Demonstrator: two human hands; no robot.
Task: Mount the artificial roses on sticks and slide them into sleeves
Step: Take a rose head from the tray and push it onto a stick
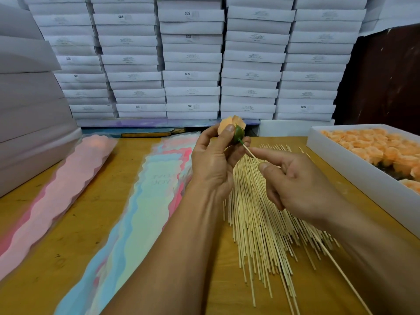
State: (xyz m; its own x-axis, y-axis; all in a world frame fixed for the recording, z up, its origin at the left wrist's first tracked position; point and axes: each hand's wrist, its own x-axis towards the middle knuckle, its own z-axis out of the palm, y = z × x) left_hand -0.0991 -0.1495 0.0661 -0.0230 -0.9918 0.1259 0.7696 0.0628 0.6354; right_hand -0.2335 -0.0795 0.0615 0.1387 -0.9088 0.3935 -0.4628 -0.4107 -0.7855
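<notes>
My left hand (pixel 213 160) holds a peach artificial rose (pixel 228 125) with a green base (pixel 238 134), fingers and thumb curled round it, above the wooden table (pixel 75 237). My right hand (pixel 293 180) pinches a thin bamboo stick (pixel 248 151) whose tip meets the rose's green base; the stick's long end runs down to the lower right. Under both hands lies a pile of loose sticks (pixel 256 223). Left of it lies a stack of pastel sleeves (pixel 145 196), and further left a stack of pink sleeves (pixel 56 185).
A white box (pixel 354 169) full of peach roses (pixel 372 146) stands at the right edge of the table. Stacked white cartons (pixel 191 64) form a wall behind the table, with more boxes (pixel 27 105) piled at the left.
</notes>
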